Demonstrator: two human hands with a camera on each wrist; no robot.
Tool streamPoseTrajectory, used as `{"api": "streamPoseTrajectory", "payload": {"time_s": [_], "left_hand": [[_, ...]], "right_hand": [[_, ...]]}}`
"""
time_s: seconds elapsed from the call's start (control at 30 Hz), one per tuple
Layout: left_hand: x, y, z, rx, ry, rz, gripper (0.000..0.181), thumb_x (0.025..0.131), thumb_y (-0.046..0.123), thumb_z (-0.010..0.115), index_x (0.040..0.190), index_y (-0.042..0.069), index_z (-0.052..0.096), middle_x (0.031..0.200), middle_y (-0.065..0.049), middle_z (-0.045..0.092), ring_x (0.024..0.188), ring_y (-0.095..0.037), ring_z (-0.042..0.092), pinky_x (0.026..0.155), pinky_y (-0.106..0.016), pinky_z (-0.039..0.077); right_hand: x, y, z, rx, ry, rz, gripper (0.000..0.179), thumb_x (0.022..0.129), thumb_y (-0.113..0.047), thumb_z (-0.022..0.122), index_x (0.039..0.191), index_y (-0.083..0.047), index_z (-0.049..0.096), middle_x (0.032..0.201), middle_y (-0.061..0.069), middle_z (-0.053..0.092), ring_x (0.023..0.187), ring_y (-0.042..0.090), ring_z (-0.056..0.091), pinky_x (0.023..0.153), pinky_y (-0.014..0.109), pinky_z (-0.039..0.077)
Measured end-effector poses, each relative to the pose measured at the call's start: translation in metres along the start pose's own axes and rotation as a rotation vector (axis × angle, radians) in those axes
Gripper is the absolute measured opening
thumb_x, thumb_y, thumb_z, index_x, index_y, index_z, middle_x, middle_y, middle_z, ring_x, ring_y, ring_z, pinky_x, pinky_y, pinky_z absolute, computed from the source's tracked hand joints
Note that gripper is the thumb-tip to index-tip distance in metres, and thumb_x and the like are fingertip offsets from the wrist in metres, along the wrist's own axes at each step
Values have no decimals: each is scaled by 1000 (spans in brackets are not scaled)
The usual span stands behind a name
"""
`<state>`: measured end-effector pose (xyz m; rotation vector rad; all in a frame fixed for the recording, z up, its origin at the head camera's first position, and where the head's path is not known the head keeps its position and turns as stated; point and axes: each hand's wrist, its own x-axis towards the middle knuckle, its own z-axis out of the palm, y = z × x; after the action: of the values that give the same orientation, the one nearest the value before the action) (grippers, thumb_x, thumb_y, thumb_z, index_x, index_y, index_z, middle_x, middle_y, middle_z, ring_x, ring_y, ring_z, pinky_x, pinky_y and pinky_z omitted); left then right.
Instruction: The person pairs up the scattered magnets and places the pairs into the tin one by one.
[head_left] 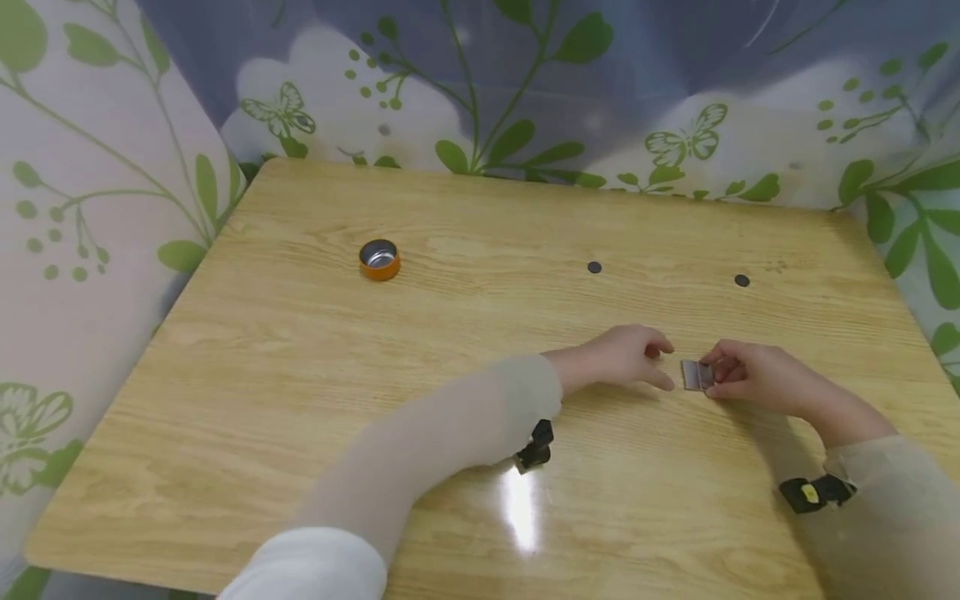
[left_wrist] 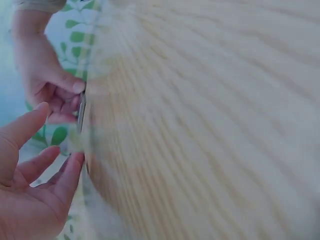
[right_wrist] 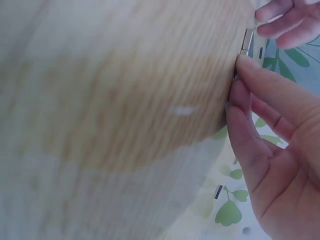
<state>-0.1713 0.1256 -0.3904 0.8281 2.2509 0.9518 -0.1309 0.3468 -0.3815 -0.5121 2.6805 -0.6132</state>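
My right hand pinches the right side of a small flat grey rectangular piece with a line across its middle, low over the wooden table. In the right wrist view the piece shows edge-on, thin and shiny, sticking out past the thumb. To its left, my left hand is held with thumb and fingers apart and nothing between them. The left wrist view shows these spread fingertips a short way from the grey piece. The part of the piece under the right fingers is hidden.
An orange cup-like container with a metallic inside stands at the back left. Two small dark discs lie toward the back, one disc beyond the left hand and another disc beyond the right. A patterned curtain hangs behind the table.
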Motion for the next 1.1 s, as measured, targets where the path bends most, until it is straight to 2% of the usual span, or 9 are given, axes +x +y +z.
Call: {"api": "streamPoseTrajectory", "payload": {"time_s": [0.17,0.4,0.6,0.83,1.1], "left_hand": [[-15,-13,-13,-157,12,38,52,83,24,72,129,8,55,124,-4,57,109,-8,52,84,-11,39],[-44,-28,-27,-318,17,31,54,83,20,72,132,7,52,129,-9,53,116,-16,51,89,-14,40],[-68,-51,-42,-392,60,2,56,83,23,72,133,9,51,132,-6,52,117,-14,50,90,-19,42],[-102,-72,-64,-467,151,-42,55,85,22,70,135,10,49,132,-4,52,118,-17,50,92,-28,44],[-129,-94,-79,-531,231,-76,54,86,21,69,135,8,49,132,-6,52,118,-17,50,96,-32,42]], "right_hand": [[-2,1,0,-8,1,9,32,78,-13,76,102,0,60,84,0,62,75,14,60,65,30,50],[-3,0,1,7,-6,33,31,78,-13,75,102,0,60,84,0,61,75,13,58,65,28,49],[-1,-1,0,10,-9,26,32,78,-13,76,102,0,59,86,1,61,77,15,59,65,29,49],[0,-3,0,16,-14,25,32,79,-13,75,103,0,59,85,1,61,77,14,58,65,27,49],[0,1,1,17,-7,13,32,79,-14,75,102,0,59,86,1,61,77,14,58,65,29,49]]}}
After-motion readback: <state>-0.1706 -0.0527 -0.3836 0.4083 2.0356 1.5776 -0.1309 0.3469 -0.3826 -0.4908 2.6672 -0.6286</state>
